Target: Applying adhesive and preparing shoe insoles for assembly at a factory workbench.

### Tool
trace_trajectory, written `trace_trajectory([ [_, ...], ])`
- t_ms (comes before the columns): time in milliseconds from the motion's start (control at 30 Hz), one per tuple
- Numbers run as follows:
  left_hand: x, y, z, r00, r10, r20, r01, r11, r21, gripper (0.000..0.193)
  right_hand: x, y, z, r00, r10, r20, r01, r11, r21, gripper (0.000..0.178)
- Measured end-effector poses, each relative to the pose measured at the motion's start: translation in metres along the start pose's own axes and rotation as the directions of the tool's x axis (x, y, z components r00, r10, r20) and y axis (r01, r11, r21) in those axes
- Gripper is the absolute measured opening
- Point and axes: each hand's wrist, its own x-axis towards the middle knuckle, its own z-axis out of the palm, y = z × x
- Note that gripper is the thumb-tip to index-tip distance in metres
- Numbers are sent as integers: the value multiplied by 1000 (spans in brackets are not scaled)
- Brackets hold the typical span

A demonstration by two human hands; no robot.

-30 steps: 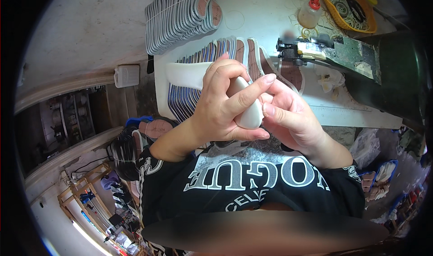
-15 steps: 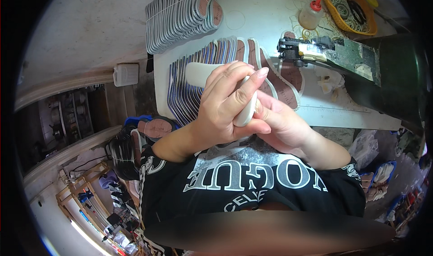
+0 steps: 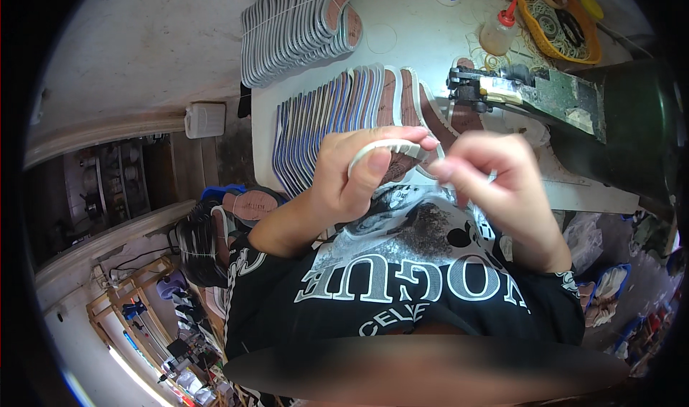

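My left hand (image 3: 352, 170) is closed on a shoe insole with a brown face (image 3: 402, 166) and a white rim. The insole curves upward in my grip, its printed brown side turned toward me. Close by on its right is my right hand (image 3: 499, 174), blurred by motion, with fingers curled in and thumb and forefinger together near the insole's edge. What those fingers pinch, if anything, I cannot make out. Just beyond my hands, a row of overlapping insoles (image 3: 323, 109) with white and bluish edges fans across the white table (image 3: 402, 19).
A tied stack of insoles (image 3: 291, 30) stands at the far left of the table. On the right is a green machine arm (image 3: 552, 95). Behind it are a red-tipped bottle (image 3: 497, 34) and a yellow basket (image 3: 524, 8) of bands. More insoles (image 3: 201, 242) sit low at my left.
Both hands were clasped round the bent insole with its white side showing. My right hand has moved off to the right, and the brown face now shows in my left hand.
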Motion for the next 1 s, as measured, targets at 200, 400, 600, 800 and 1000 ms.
trace_trajectory([
  [200, 6, 14, 1, 969, -228, 89, 232, 972, -38, 58, 25, 12, 3, 890, -452, -69, 436, 885, -163, 18],
  [400, 8, 11, 0, 965, -249, 87, 263, 940, -219, 82, 25, 15, 16, 717, -655, -237, 486, 714, -503, 7],
  [600, 15, 15, 10, 908, -416, -54, 402, 899, -175, 37, 18, 25, -2, 784, -482, -392, 441, 876, -195, 8],
  [800, 24, 24, -3, 924, -380, 30, 381, 924, -23, 27, 14, 29, -17, 987, -112, -113, 151, 885, 440, 15],
  [1000, 28, 24, -6, 934, -348, 80, 329, 926, 185, 22, 17, 34, -23, 993, -94, -71, 115, 904, 411, 16],
])
